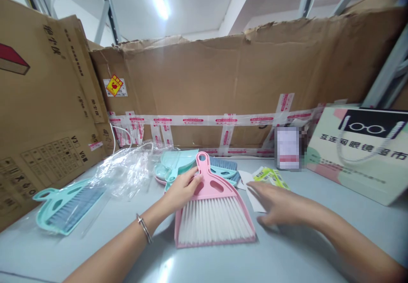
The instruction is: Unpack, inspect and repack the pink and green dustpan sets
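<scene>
On the grey table (287,259), head view: pink dustpan-and-brush set (228,190) sits front and centre, handle end away from the person, bristles toward; lower edge is close over the tabletop, can't tell if it bears on it; left hand (185,187) grips it at the left side of the neck, thumb on top, other fingers mostly hidden; right hand (283,205) is blurred, fingers spread and apart from the set, over a white sheet (255,200) with a green packet (270,176) just behind; can't tell if it touches the sheet.

Handling, my read: thin moulded plastic, so light and fairly stiff; smooth faces, likely a bit slippery; white bristles (213,221) soft, would splay if pressed; thin pan rim probably the part to spare from knocks. Best hold: pinch handle and neck, brush and pan together, since brush could slide out of the pan if only one is taken; second hand under the pan's side walls, off the bristles; teal set (183,157) lies close behind, so loop could snag there; bagged set (70,208) at left is well apart.
</scene>
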A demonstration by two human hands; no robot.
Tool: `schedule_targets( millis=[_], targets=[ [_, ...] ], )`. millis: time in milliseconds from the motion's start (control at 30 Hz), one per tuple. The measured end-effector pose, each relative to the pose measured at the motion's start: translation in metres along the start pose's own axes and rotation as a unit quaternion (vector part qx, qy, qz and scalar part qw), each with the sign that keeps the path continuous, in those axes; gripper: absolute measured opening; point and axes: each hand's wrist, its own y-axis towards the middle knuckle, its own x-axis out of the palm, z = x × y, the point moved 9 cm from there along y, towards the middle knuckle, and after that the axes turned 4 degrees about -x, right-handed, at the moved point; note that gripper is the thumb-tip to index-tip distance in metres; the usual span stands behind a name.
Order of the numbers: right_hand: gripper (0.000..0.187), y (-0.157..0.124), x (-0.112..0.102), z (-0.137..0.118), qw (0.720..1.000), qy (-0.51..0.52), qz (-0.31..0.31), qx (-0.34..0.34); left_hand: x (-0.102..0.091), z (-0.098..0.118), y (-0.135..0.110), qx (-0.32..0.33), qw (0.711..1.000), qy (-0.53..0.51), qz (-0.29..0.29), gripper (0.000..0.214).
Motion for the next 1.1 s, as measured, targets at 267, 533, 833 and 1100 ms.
schedule_targets(
  millis=[267,533,833,1100],
  targets=[
    [0.061,-0.009,0.007,-0.017,0.986,-0.151,-0.054,0.042,0.000,-0.003,0.002,0.001,1.000,0.001,0.001,0.035],
    [0.048,0.000,-0.010,-0.019,0.983,-0.169,0.074,0.019,0.000,-0.004,0.001,-0.005,1.000,-0.009,0.002,0.040],
    [0.020,-0.004,-0.065,0.024,0.914,0.250,0.318,0.036,0.000,-0.028,-0.002,-0.154,0.967,-0.204,0.005,0.053],
    [0.029,-0.002,-0.059,0.040,0.712,0.626,0.314,0.043,0.028,-0.031,-0.012,-0.288,0.858,-0.422,-0.060,0.027]
  ],
)
